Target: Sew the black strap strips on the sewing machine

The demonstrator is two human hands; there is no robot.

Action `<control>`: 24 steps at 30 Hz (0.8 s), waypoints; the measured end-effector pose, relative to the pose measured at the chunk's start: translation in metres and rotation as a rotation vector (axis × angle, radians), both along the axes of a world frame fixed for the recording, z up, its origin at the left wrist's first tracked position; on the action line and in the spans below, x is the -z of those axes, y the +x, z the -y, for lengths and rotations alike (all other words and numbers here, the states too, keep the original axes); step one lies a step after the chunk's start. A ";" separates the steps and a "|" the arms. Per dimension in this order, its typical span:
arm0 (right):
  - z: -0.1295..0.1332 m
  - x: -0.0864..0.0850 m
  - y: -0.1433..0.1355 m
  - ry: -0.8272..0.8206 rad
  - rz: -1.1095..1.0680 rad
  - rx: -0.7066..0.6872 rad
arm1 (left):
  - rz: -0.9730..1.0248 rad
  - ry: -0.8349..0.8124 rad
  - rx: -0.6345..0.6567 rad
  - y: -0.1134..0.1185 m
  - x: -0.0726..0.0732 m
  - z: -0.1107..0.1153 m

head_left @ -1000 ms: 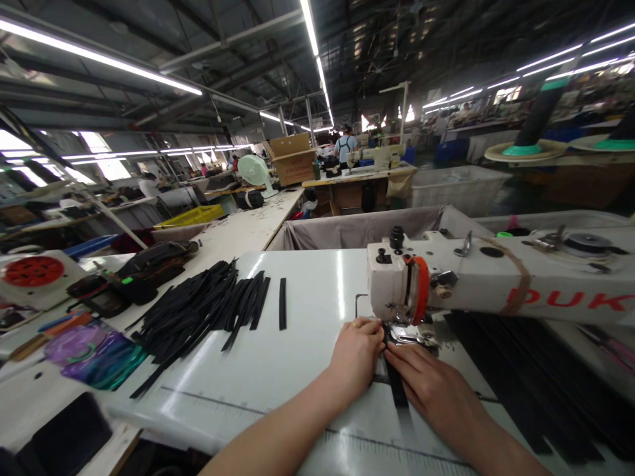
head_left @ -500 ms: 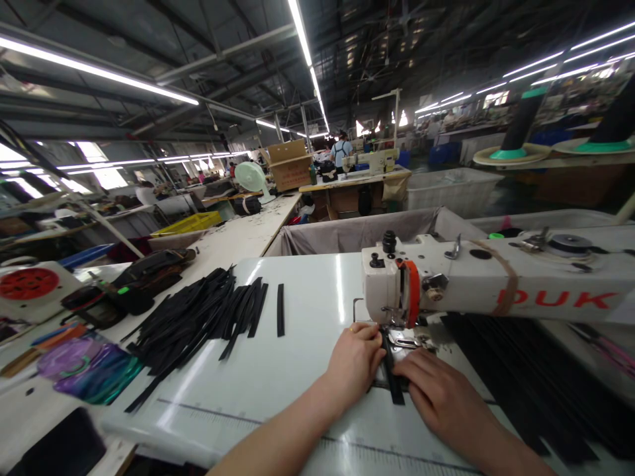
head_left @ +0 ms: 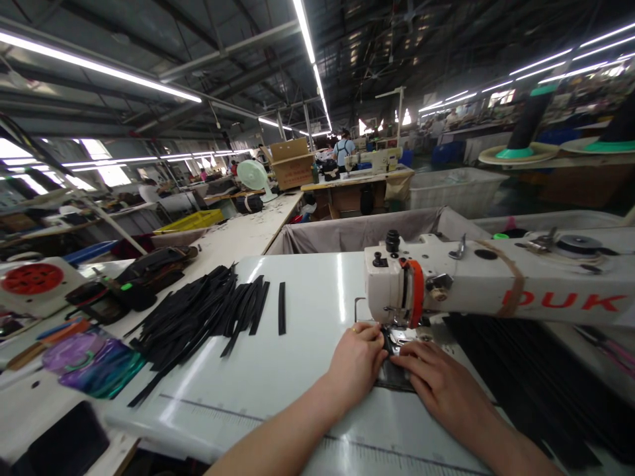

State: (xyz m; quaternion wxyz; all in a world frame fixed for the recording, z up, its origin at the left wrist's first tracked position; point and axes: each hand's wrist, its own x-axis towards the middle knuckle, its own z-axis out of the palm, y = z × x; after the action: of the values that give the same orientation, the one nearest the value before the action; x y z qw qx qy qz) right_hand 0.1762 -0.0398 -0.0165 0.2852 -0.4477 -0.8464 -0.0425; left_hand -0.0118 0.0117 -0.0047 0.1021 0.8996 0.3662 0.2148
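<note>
Beneath the head of the white sewing machine (head_left: pixel 391 284), a short black strip (head_left: pixel 389 344) lies by the needle area, mostly covered by fingers. My left hand (head_left: pixel 358 354) is closed on the strip's left side, fingers bent beside the metal presser parts. From the right, my right hand (head_left: pixel 436 373) presses its fingertips on the strip's near end. A dark plate shows under both hands. Left on the pale table lies a pile of black strips (head_left: pixel 193 317), with a single strip (head_left: pixel 282 308) apart from it. Longer black strips (head_left: pixel 520 383) lie right, under the machine arm.
A purple and teal pouch (head_left: pixel 92 360) and a dark phone-like object (head_left: pixel 62 443) are at the left. A green fan (head_left: pixel 253 175) and a cardboard box (head_left: pixel 292 165) stand farther back. A cloth-lined bin (head_left: pixel 337 235) sits behind the table. A person (head_left: pixel 343 151) is in the distance.
The black strip has moved forward under the machine head, and its near end no longer sticks out toward me. My right hand has shifted slightly forward and left with it.
</note>
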 end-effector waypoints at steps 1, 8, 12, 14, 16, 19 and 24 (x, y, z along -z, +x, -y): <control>-0.002 0.001 0.000 0.017 0.024 0.012 | 0.000 0.005 0.003 0.000 0.001 0.000; -0.006 0.008 -0.007 0.075 0.220 0.135 | 0.022 0.027 0.018 0.001 0.005 0.000; -0.004 0.010 -0.011 0.107 0.276 0.160 | 0.019 0.028 0.020 0.001 0.005 0.001; -0.004 0.011 -0.012 0.106 0.283 0.166 | 0.014 0.030 0.022 0.002 0.005 0.002; -0.005 0.011 -0.012 0.095 0.282 0.167 | -0.001 0.031 0.008 0.003 0.004 0.003; -0.006 0.011 -0.009 0.096 0.250 0.136 | -0.020 0.039 -0.021 0.004 0.004 0.004; -0.006 0.011 -0.007 0.086 0.163 0.116 | -0.049 0.030 -0.036 0.005 0.002 0.004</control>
State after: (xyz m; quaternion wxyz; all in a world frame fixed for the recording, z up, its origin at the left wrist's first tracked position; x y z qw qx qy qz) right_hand 0.1697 -0.0334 -0.0277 0.2314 -0.4784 -0.8369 -0.1313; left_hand -0.0065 0.0077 -0.0064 0.0756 0.8994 0.3814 0.1999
